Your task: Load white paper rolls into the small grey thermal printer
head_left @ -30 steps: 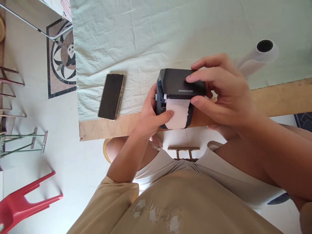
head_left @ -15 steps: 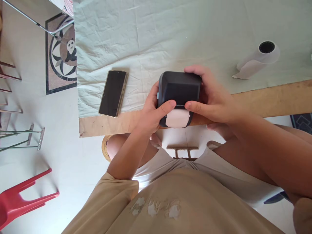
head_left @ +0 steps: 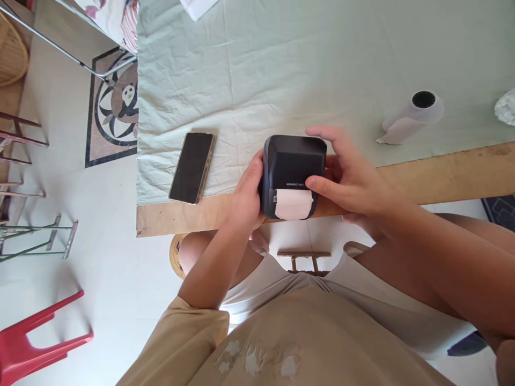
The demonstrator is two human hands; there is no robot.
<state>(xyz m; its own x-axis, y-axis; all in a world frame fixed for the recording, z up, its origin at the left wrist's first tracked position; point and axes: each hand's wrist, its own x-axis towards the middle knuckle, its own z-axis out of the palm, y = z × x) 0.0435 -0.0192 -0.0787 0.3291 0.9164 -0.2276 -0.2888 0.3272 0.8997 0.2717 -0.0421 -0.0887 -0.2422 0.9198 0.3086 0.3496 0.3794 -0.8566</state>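
A black label printer [head_left: 298, 161] is held at the table's front edge, a strip of pale paper [head_left: 294, 204] sticking out of its near end. My left hand [head_left: 249, 193] grips the printer's left side, fingers partly hidden behind it. My right hand [head_left: 350, 171] is at the right side, its thumb on the top near the printed lettering and its index finger stretched out past the far right corner. The other right fingers are bent beside the printer.
A phone [head_left: 192, 167] lies on the green cloth [head_left: 249, 69] to the left. A white roll [head_left: 418, 115] with a dark core sits at the right. A red stool [head_left: 44, 338] stands on the floor at the lower left.
My left thumb has moved off the printer's top to its left side. My right index finger has lifted from the far edge. The whole view has shifted, so things sit lower in it.
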